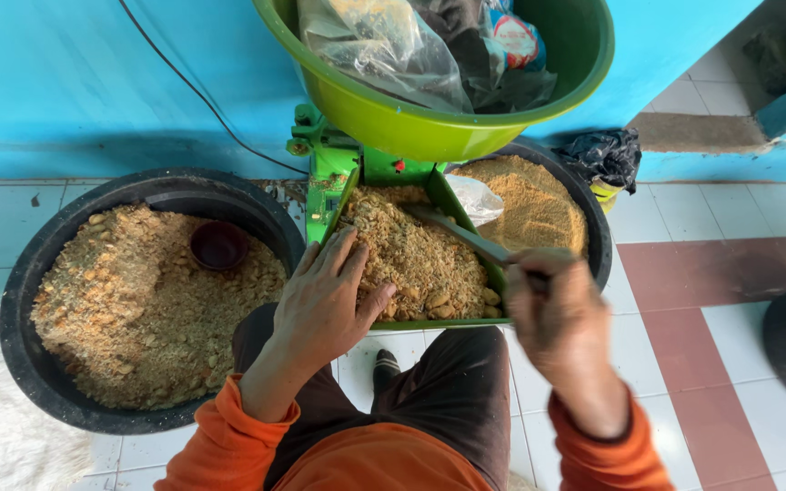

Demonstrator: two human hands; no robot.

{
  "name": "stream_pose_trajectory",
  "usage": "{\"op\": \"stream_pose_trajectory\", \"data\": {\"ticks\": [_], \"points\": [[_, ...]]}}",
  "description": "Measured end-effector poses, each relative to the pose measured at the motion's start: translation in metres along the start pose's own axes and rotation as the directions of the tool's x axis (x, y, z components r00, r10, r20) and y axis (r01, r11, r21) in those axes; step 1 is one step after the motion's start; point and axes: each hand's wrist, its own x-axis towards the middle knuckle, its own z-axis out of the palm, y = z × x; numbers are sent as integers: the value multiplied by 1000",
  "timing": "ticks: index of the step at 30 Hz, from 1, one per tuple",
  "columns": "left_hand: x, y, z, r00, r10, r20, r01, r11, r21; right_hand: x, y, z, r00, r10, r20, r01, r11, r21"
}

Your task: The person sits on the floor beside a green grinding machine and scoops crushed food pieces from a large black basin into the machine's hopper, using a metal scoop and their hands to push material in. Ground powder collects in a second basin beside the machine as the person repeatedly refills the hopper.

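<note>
My left hand point(325, 300) lies flat, fingers spread, on the near left side of a green hopper tray point(438, 186) filled with coarse crushed peanuts point(420, 259). My right hand point(552, 305) is closed around the handle of a long flat metal tool point(452, 232), whose blade reaches across the peanuts toward the tray's back. The tray belongs to a green grinding machine point(329, 168) between my knees.
A large black tub point(25, 273) of crushed peanuts with a small dark red bowl point(218, 245) stands at left. A second black tub point(593, 218) of finer meal sits behind the tray. Above is a green basin point(393, 123) holding plastic bags. A white sack lies at lower left.
</note>
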Motion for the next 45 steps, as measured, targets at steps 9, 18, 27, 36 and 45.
{"op": "stream_pose_trajectory", "data": {"ticks": [9,18,27,36,45], "points": [[2,1,-2,1000,3,-10,-3,1000,12,-21,-3,29,995,-13,-97,15,1000,20],[4,-1,0,999,-33,39,32,999,40,-23,9,68,999,-19,-41,21,997,68],[1,-1,1,999,-39,33,39,999,19,-10,7,-9,980,191,51,-197,948,249],[2,1,1,998,-47,38,45,997,56,-3,34,21,988,73,138,-109,956,271],[3,2,-1,995,-63,74,60,998,37,-27,11,60,999,-49,-2,48,992,119]]}}
